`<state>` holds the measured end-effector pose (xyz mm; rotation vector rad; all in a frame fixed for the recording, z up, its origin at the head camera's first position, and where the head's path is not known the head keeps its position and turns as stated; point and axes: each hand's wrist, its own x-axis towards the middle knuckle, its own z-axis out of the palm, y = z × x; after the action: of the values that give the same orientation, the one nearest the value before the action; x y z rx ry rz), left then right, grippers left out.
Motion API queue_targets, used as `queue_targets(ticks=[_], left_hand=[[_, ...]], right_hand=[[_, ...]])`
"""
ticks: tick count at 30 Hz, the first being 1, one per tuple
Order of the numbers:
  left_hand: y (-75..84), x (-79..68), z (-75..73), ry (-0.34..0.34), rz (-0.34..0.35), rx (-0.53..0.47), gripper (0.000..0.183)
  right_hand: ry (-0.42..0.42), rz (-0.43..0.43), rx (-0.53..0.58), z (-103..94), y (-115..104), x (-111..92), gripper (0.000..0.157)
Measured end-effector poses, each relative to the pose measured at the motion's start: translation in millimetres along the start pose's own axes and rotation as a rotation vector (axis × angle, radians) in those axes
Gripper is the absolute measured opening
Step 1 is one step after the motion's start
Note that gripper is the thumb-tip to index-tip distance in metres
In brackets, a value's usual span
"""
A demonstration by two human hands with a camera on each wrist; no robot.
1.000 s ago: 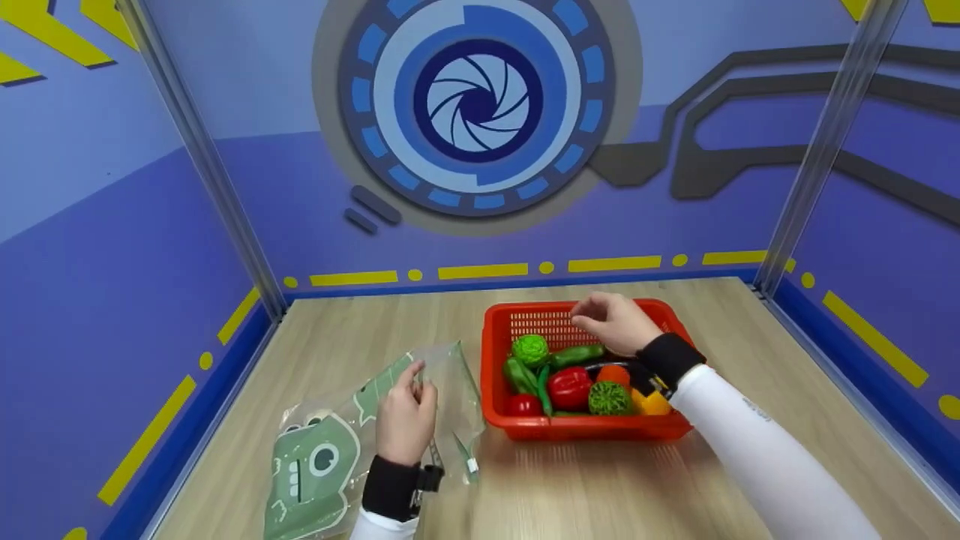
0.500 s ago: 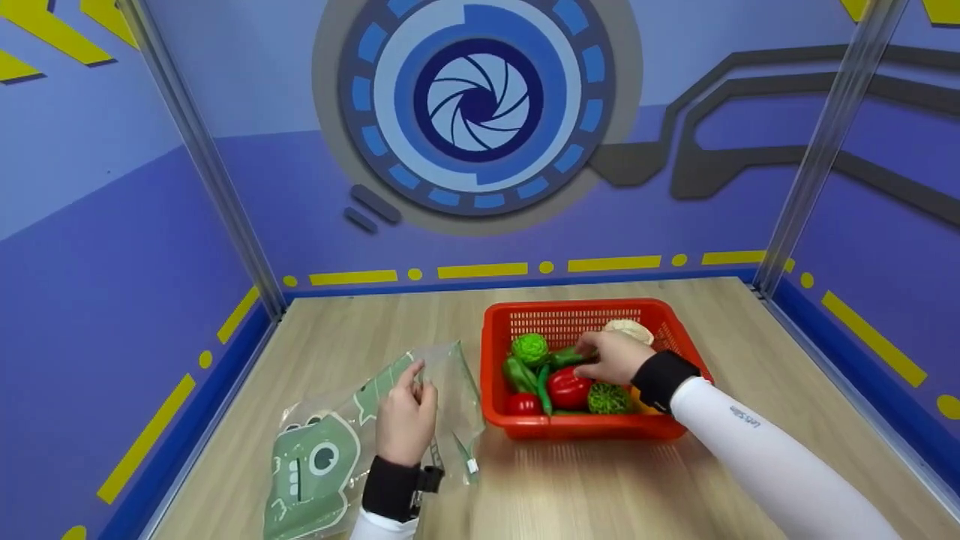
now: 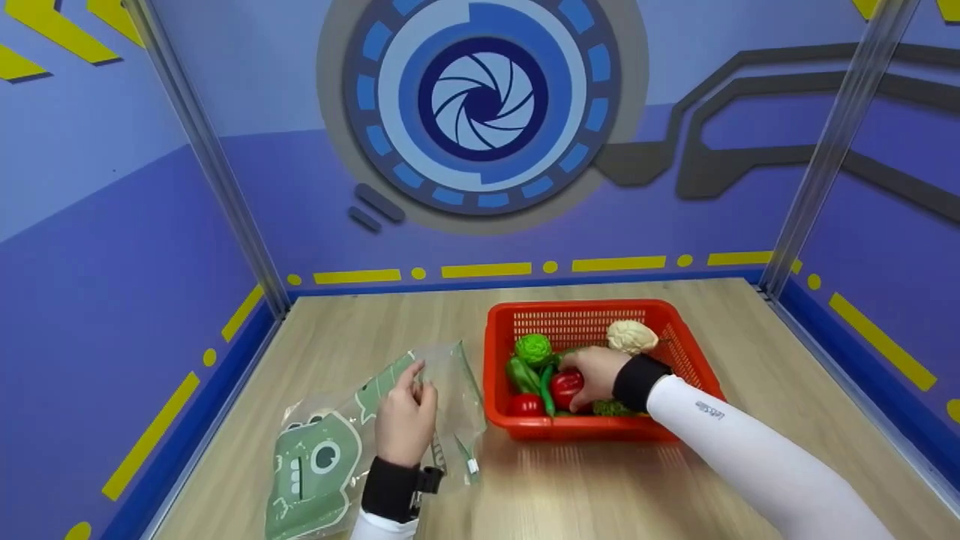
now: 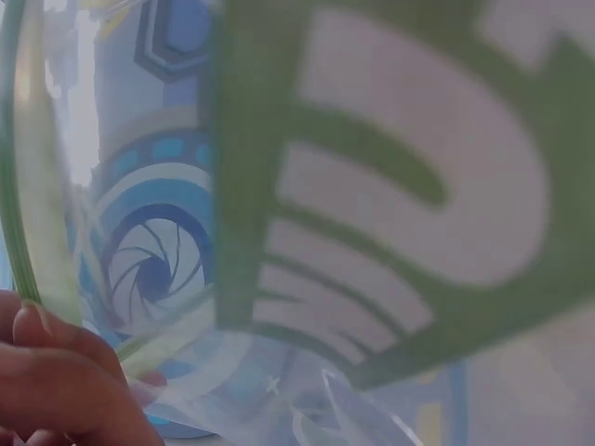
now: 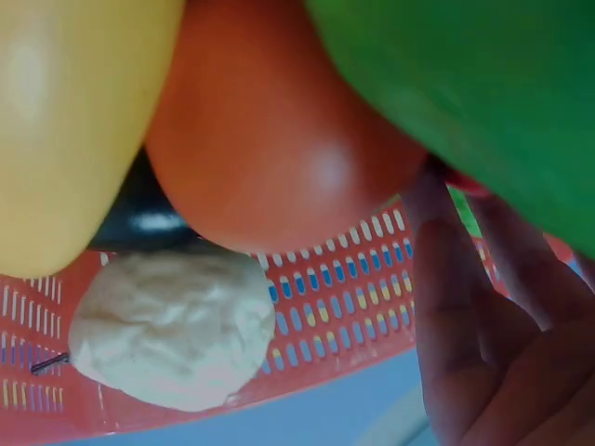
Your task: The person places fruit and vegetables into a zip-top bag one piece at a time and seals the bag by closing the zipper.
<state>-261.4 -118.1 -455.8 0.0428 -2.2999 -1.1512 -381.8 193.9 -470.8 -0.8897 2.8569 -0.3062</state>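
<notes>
A clear zip bag [image 3: 319, 457] with a green cartoon monster print lies at the left of the table. My left hand [image 3: 405, 424] holds its plastic near the open end; in the left wrist view the fingers [image 4: 70, 372] are curled beside the bag's green edge strip. In the red basket [image 3: 600, 431], my right hand [image 3: 600, 371] has thumb and fingers around a red bell pepper [image 3: 566, 386]. Around it lie a tomato [image 3: 526, 405], a green bell pepper [image 3: 521, 373], a green chili [image 3: 547, 390] and a light-green round vegetable [image 3: 533, 348]. The right wrist view mostly hides the red pepper.
A cream, wrinkled vegetable [image 3: 632, 337] sits at the basket's back right. Close to the right wrist camera are a yellow piece [image 5: 79, 121], an orange one [image 5: 279, 130] and a dark glossy one [image 5: 144, 214]. Blue-purple walls enclose the wooden table [image 3: 360, 322].
My right hand has come down from the basket's back right, forward and left, onto the red bell pepper. This uncovers the cream vegetable. The left hand and bag stay in place.
</notes>
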Motion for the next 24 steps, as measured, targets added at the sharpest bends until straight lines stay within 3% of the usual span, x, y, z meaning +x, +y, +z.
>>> queue_targets(ticks=[10, 24], left_hand=[[-0.2, 0.9, 3.6, 0.003, 0.004, 0.007, 0.034], [-1.2, 1.8, 5.5, 0.006, 0.019, 0.011, 0.033]], right_hand=[[-0.023, 0.016, -0.006, 7.2, 1.8, 2.9, 0.065], [0.070, 0.018, 0.103, 6.3, 13.3, -2.2, 0.063]])
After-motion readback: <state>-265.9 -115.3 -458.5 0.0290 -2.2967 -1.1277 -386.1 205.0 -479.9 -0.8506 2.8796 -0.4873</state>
